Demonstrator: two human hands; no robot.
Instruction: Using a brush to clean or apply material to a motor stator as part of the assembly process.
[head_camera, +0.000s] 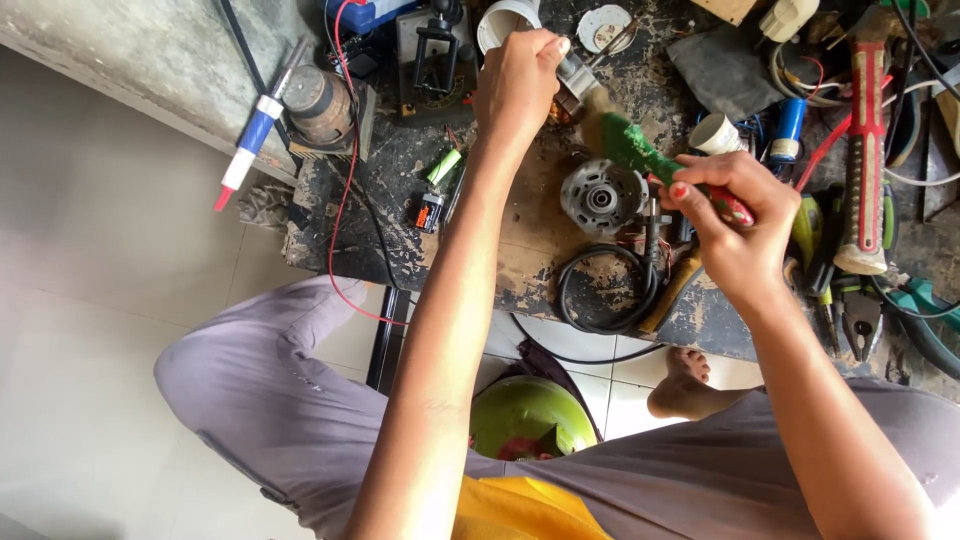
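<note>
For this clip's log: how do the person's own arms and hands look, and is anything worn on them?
Both arms are bare to above the elbow, with no sleeves, gloves, watch or rings in view. The right hand has a red-painted thumbnail. The left hand shows no markings.

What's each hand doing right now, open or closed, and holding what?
Left hand: closed around a small metal part.
Right hand: closed on a green-handled brush, its bristles against that part.

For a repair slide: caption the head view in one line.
Left hand grips a small metal part while the right hand brushes it with a green-handled brush above a cluttered workbench.
</note>
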